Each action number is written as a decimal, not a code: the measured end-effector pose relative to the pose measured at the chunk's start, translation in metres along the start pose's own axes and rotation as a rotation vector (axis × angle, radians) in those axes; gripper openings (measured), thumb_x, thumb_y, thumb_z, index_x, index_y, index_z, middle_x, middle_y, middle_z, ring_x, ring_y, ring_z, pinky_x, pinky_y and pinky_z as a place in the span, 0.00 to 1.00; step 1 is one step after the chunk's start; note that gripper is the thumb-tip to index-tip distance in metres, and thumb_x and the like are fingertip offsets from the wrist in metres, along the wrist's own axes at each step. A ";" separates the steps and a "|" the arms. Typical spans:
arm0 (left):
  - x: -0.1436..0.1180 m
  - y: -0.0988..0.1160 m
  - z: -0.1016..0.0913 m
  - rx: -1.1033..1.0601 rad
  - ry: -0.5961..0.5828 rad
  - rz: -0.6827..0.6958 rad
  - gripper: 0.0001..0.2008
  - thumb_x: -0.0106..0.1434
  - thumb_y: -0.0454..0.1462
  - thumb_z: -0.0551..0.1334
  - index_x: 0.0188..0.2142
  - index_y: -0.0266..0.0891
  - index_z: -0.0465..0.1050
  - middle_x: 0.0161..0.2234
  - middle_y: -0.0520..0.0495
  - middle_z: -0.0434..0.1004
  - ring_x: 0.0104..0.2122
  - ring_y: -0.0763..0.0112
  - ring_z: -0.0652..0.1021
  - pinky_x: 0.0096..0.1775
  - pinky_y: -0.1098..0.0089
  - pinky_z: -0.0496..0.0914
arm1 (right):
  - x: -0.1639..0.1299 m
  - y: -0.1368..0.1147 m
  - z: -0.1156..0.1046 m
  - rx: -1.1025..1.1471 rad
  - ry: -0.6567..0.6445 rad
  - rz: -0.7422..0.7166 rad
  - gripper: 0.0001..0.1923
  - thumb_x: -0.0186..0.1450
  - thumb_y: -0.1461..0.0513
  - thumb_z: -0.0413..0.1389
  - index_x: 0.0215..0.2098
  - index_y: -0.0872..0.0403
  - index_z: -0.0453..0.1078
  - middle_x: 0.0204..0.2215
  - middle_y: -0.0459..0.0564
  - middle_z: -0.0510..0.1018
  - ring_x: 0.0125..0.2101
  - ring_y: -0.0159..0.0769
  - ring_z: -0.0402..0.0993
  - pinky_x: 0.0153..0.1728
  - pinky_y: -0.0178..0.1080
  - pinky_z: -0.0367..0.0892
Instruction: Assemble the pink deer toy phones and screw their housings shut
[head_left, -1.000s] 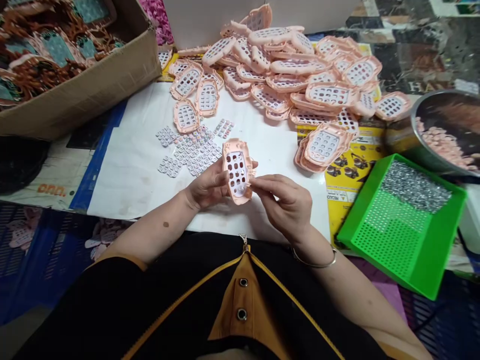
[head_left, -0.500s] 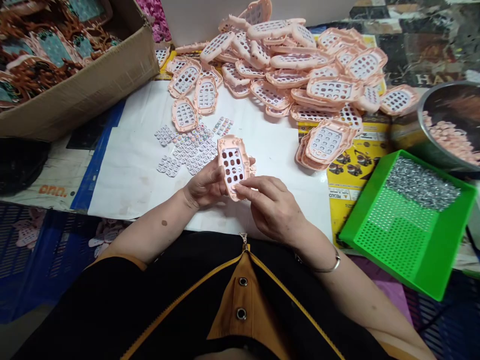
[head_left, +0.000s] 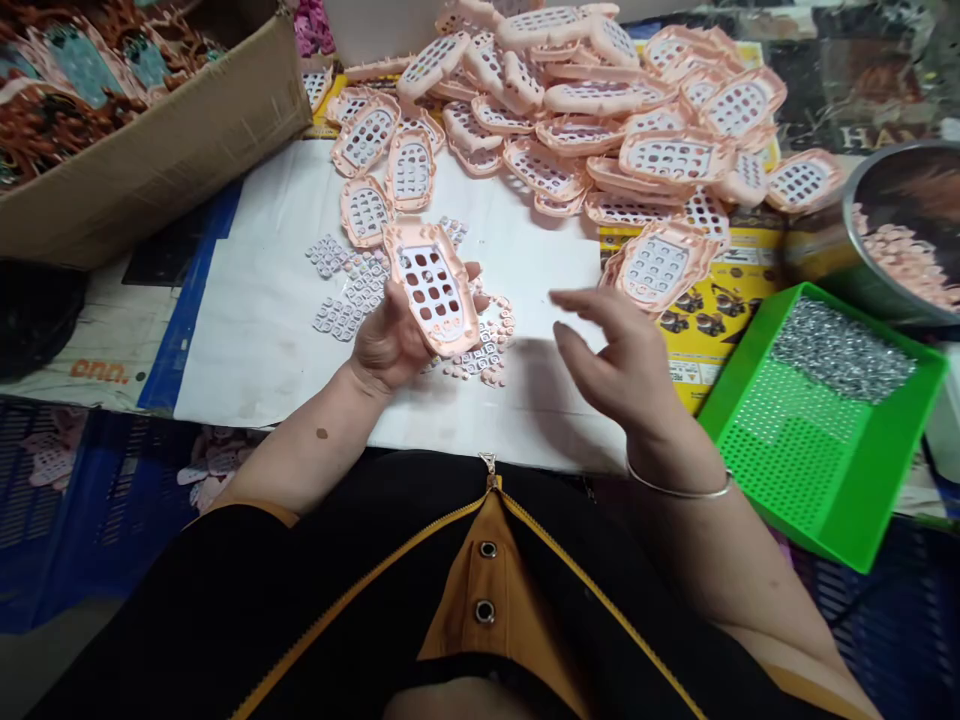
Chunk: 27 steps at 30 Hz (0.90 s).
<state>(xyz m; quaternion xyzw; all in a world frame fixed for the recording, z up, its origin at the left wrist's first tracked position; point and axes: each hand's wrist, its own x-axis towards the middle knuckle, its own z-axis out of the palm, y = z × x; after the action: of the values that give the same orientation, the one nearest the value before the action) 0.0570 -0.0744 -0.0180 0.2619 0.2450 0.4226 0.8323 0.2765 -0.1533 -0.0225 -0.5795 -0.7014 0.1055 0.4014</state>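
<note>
My left hand (head_left: 386, 340) holds a pink plastic keypad shell (head_left: 431, 285) with rows of holes, tilted face up above the white sheet (head_left: 255, 320). My right hand (head_left: 619, 360) hovers to the right of the shell with fingers spread and nothing in it. Small white key pads (head_left: 352, 285) lie scattered on the sheet under and left of the shell. A large heap of the same pink shells (head_left: 585, 110) fills the far side of the sheet.
A cardboard box (head_left: 150, 160) of brown parts stands at the far left. A green perforated tray (head_left: 817, 420) holding small metal pieces (head_left: 844, 355) sits at the right. Behind it is a metal bowl (head_left: 896, 235) with pink bits.
My right hand let go of the shell and moved right, fingers spreading. My left hand tilted the shell and shifted it left and away.
</note>
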 end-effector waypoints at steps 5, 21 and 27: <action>-0.001 0.017 0.006 0.016 0.090 0.151 0.35 0.66 0.60 0.55 0.66 0.47 0.60 0.55 0.41 0.76 0.58 0.47 0.75 0.47 0.56 0.78 | -0.012 -0.010 0.017 -0.170 -0.374 -0.131 0.13 0.72 0.58 0.51 0.46 0.53 0.77 0.41 0.57 0.80 0.39 0.43 0.75 0.40 0.45 0.70; 0.004 0.015 -0.006 0.054 0.112 0.120 0.34 0.65 0.58 0.59 0.66 0.48 0.61 0.55 0.44 0.77 0.58 0.48 0.76 0.48 0.55 0.78 | 0.008 -0.029 0.061 -0.649 -0.353 -0.312 0.12 0.68 0.70 0.48 0.40 0.59 0.73 0.33 0.59 0.80 0.34 0.44 0.72 0.41 0.46 0.69; 0.005 0.009 -0.011 0.023 0.084 0.117 0.37 0.61 0.56 0.65 0.65 0.48 0.61 0.55 0.43 0.78 0.56 0.48 0.77 0.48 0.55 0.77 | 0.013 -0.004 0.046 0.056 0.040 0.142 0.14 0.69 0.61 0.51 0.48 0.54 0.75 0.38 0.54 0.84 0.38 0.41 0.80 0.47 0.50 0.75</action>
<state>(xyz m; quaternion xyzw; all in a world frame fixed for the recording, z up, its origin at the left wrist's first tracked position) 0.0473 -0.0630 -0.0211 0.2677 0.2687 0.4783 0.7921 0.2424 -0.1281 -0.0442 -0.6182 -0.6473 0.1415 0.4229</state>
